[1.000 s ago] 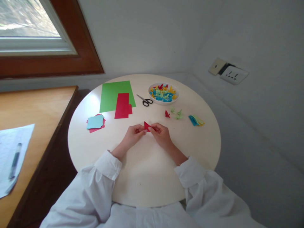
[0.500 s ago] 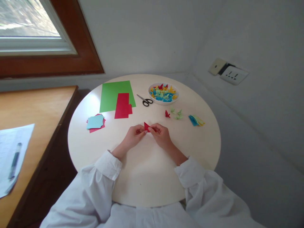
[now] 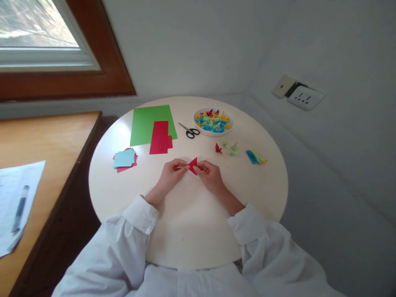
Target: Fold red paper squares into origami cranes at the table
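A small red paper triangle (image 3: 193, 165) is pinched between both my hands just above the middle of the round cream table (image 3: 185, 222). My left hand (image 3: 172, 174) grips its left point with closed fingertips. My right hand (image 3: 209, 175) holds its right side, fingers curled. Both sleeves are white.
A green sheet (image 3: 145, 121) and red sheets (image 3: 159, 138) lie at the back left, with blue and red squares (image 3: 124, 159) nearer. Scissors (image 3: 189, 130), a bowl of folded paper figures (image 3: 213, 120), loose folded figures (image 3: 228, 147) and folded strips (image 3: 255, 156) lie behind my hands. A wooden desk (image 3: 46, 140) stands left.
The red triangle has turned between my fingers, its point now standing up between the hands. My hands have stayed in the same spot.
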The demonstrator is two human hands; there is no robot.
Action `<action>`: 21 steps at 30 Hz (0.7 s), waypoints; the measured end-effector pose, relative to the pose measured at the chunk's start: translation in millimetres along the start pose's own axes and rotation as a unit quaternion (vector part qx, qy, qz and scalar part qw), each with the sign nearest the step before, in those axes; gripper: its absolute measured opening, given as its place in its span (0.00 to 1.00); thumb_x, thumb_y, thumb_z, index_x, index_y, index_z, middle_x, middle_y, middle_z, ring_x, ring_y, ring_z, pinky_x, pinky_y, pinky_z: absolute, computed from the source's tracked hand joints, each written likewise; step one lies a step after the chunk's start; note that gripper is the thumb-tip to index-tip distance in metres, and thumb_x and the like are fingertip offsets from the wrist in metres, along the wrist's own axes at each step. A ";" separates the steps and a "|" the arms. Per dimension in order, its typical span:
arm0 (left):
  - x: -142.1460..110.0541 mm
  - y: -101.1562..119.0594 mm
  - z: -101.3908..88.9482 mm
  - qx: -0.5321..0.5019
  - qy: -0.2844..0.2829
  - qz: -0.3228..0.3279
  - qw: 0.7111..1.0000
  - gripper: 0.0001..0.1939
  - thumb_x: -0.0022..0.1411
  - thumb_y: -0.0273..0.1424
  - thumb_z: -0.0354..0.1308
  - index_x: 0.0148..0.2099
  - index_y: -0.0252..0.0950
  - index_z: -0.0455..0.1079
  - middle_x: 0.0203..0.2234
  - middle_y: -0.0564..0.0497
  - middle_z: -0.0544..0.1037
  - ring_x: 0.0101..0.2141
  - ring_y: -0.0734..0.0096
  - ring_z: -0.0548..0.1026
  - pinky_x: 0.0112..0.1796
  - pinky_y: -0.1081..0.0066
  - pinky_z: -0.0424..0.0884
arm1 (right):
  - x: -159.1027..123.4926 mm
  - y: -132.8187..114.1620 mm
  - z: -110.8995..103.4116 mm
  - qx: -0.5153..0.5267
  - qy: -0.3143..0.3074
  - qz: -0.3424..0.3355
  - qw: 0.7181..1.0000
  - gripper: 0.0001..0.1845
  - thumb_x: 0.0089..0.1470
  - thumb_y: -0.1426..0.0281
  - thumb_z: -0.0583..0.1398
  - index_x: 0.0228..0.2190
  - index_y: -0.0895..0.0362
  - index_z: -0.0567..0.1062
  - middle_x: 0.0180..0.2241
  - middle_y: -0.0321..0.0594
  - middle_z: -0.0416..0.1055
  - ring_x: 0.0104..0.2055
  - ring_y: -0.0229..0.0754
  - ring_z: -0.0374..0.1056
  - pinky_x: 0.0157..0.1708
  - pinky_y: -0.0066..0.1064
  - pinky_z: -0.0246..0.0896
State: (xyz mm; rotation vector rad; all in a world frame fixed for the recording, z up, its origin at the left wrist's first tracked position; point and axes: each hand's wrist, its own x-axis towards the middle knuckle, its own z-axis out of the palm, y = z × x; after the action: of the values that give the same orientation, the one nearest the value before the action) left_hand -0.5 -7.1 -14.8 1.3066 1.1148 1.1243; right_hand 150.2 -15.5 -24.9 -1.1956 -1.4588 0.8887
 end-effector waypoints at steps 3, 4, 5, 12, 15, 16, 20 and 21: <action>-0.1 3.5 -0.5 -0.010 0.014 -0.014 1.000 0.13 0.45 0.38 0.64 0.27 0.33 0.70 0.23 0.51 0.73 0.25 0.74 0.69 0.27 0.74 0.63 | 0.2 -0.9 -0.5 0.009 0.011 0.009 1.000 0.07 0.45 0.65 0.59 0.23 0.57 0.72 0.22 0.36 0.71 0.26 0.38 0.65 0.28 0.30 0.61; -0.2 4.4 -0.7 -0.007 0.017 -0.016 1.000 0.13 0.45 0.39 0.64 0.27 0.33 0.71 0.23 0.51 0.73 0.25 0.74 0.69 0.27 0.73 0.63 | 0.4 -1.1 -0.7 0.013 0.015 0.014 1.000 0.08 0.44 0.65 0.59 0.23 0.57 0.72 0.22 0.36 0.71 0.26 0.38 0.65 0.28 0.30 0.61; -0.2 5.1 -0.9 -0.003 0.018 -0.017 1.000 0.13 0.45 0.39 0.64 0.27 0.32 0.71 0.23 0.51 0.74 0.26 0.73 0.69 0.28 0.73 0.63 | 0.5 -1.3 -1.0 0.018 0.018 0.018 1.000 0.08 0.44 0.65 0.60 0.23 0.57 0.72 0.22 0.37 0.71 0.26 0.38 0.66 0.28 0.30 0.62; 0.4 2.3 -1.4 0.004 0.016 -0.013 1.000 0.13 0.46 0.39 0.63 0.27 0.32 0.70 0.22 0.52 0.72 0.25 0.75 0.68 0.26 0.74 0.62 | 0.5 -0.8 -1.1 0.026 0.020 0.023 0.999 0.08 0.44 0.64 0.60 0.23 0.57 0.72 0.22 0.37 0.71 0.25 0.38 0.66 0.28 0.30 0.62; 0.5 -0.1 -2.0 0.017 0.010 0.001 1.000 0.13 0.48 0.39 0.62 0.27 0.33 0.69 0.22 0.52 0.71 0.24 0.76 0.67 0.26 0.74 0.62 | 0.1 -1.9 -0.5 0.020 0.016 0.019 1.000 0.08 0.44 0.65 0.60 0.22 0.57 0.72 0.22 0.37 0.71 0.25 0.38 0.66 0.28 0.30 0.61; 0.5 -0.9 -2.3 0.025 0.010 0.009 1.000 0.13 0.48 0.38 0.61 0.27 0.33 0.68 0.22 0.53 0.71 0.24 0.76 0.67 0.26 0.74 0.61 | 0.0 -2.5 -0.4 0.018 0.013 0.016 1.000 0.07 0.44 0.65 0.60 0.22 0.57 0.72 0.22 0.37 0.71 0.25 0.38 0.65 0.27 0.30 0.61; 0.7 -3.4 -3.5 0.048 0.012 0.025 0.998 0.13 0.49 0.38 0.61 0.27 0.33 0.68 0.22 0.53 0.70 0.25 0.75 0.67 0.27 0.74 0.62 | 0.1 -5.0 -0.9 0.007 0.009 0.008 1.000 0.07 0.44 0.66 0.59 0.21 0.57 0.72 0.20 0.35 0.70 0.24 0.38 0.65 0.26 0.29 0.60; 0.7 -3.5 -3.6 0.046 0.010 0.024 0.999 0.12 0.49 0.38 0.61 0.27 0.33 0.68 0.22 0.52 0.71 0.25 0.75 0.67 0.28 0.74 0.62 | 0.2 -5.2 -1.1 0.007 0.011 0.009 1.000 0.08 0.44 0.66 0.60 0.21 0.57 0.72 0.20 0.35 0.70 0.24 0.37 0.65 0.25 0.29 0.60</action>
State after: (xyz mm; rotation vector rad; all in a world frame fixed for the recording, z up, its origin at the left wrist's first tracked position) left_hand -4.1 -5.8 -18.1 1.4038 1.1672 1.1348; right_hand 150.1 -16.6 -19.6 -1.2077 -1.4245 0.8942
